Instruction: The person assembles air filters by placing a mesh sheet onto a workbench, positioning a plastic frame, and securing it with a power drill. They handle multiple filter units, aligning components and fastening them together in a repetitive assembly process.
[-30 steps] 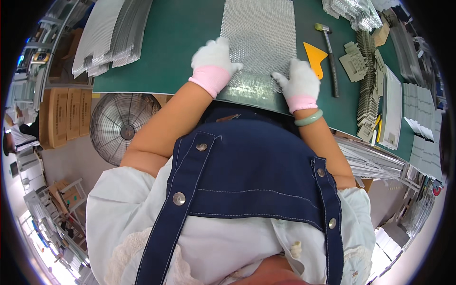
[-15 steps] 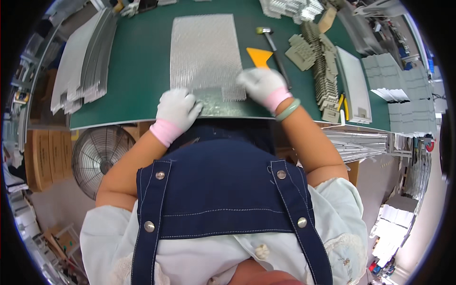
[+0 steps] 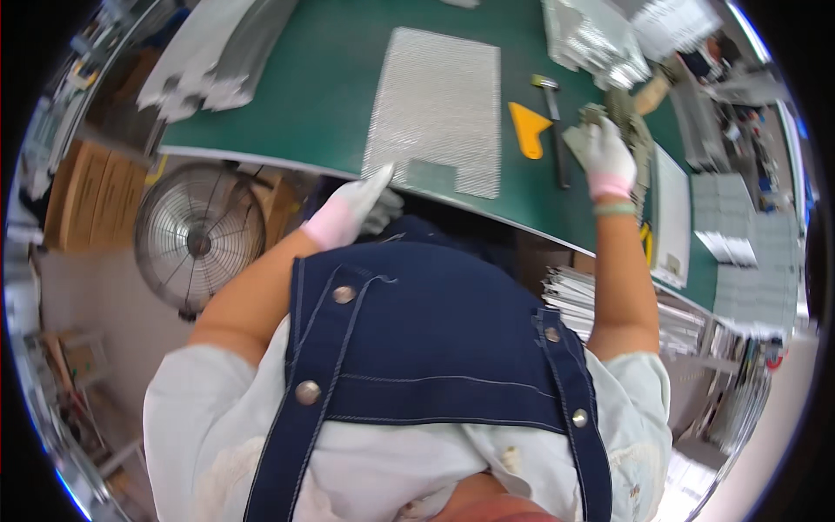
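My left hand (image 3: 352, 209), in a white glove with a pink cuff, is at the table's front edge. Its fingers are stretched and apart, one tip at the near left corner of a silvery textured sheet (image 3: 439, 96). A small grey-green translucent rectangle (image 3: 430, 177) lies at the sheet's near edge. My right hand (image 3: 609, 157), gloved alike, has reached right to some grey-green notched plates (image 3: 576, 141). Its fingers are closed over a plate, slightly blurred, and partly cover it. Beside it runs a stacked row of such plates (image 3: 642, 143).
A yellow-orange scraper (image 3: 527, 130) and a black-handled hammer (image 3: 561, 152) lie left of my right hand. Silvery parts (image 3: 222, 52) are stacked far left, shiny bundles (image 3: 591, 39) far right. A white panel (image 3: 670, 217) stands right of the plates. A fan (image 3: 200, 239) stands below the table.
My right hand has left the sheet's near right corner and moved right to the notched plates. My left hand has drawn back toward the table edge. The whole view has turned and shifted.
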{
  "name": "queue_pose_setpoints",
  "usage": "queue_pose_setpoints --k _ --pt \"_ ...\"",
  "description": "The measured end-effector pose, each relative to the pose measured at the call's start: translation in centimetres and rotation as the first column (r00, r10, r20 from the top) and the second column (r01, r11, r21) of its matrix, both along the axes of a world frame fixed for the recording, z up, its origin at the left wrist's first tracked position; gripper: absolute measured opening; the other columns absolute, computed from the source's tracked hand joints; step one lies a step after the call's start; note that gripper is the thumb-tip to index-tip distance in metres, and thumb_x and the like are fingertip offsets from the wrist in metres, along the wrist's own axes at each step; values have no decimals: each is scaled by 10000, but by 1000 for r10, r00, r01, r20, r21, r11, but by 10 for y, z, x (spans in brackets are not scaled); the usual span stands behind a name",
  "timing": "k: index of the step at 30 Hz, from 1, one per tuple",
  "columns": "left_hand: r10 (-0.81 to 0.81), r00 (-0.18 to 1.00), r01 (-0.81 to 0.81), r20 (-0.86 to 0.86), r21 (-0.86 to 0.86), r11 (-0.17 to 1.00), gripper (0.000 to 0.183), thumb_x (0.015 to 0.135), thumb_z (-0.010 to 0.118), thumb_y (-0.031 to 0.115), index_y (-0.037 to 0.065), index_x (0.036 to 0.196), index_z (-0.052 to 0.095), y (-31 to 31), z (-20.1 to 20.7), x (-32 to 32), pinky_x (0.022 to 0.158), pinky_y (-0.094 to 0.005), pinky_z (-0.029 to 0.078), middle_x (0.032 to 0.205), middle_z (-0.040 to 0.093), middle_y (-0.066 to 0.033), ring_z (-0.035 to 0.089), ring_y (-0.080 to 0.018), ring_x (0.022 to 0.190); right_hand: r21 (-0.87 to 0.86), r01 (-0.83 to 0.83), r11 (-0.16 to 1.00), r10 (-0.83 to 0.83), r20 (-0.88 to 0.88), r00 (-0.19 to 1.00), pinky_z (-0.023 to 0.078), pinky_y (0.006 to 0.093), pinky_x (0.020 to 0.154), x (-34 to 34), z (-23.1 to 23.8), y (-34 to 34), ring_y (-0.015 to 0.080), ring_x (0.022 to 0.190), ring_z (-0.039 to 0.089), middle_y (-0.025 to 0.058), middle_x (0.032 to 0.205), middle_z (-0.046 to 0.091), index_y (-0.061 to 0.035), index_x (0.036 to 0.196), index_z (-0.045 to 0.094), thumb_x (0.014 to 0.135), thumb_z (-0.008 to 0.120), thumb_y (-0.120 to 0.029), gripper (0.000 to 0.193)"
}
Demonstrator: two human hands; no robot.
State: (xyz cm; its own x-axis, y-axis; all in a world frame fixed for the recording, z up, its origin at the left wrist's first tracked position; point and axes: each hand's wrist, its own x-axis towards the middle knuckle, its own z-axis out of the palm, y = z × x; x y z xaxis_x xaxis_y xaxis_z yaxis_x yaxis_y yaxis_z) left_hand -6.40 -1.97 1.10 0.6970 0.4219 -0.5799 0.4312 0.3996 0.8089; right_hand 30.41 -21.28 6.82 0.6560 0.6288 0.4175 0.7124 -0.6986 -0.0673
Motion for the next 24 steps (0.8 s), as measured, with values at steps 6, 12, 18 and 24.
queue_pose_setpoints --k 6,12,18,24 --pt "75 995 -93 -61 -394 915 816 987 323 658 -90 1144 610 6 -14 19 666 -309 462 1031 666 -193 521 -174 702 355 -314 880 470 -568 675 555 312 743 -183 -18 -22 222 783 717 145 909 722 -25 1039 700 831 746 -222 290" --pt "161 985 -175 -69 -375 911 790 987 353 645 -86 1162 597 -3 -16 4 636 -252 489 1079 649 -178 550 -136 737 392 -129 911 380 -919 -107 528 322 891 -222 -29 -42 181 963 672 115 1091 696 29 1172 634 845 732 -169 395" --pt "227 974 -204 2 -435 877 676 971 524 539 -85 1232 525 -3 -27 -9 806 -294 516 1222 579 -197 589 -220 1006 337 236 911 380 -909 -170 523 274 809 -232 -73 -21 140 936 646 118 1039 679 74 1235 574 922 653 -260 464" --pt "391 866 -208 311 -487 848 397 983 600 262 -63 1203 539 -10 -54 -2 1008 -375 451 1202 585 -164 577 -260 1093 229 320 919 345 -860 -375 366 161 491 -229 -89 16 27 666 500 13 856 594 -14 1145 576 920 669 -192 301"
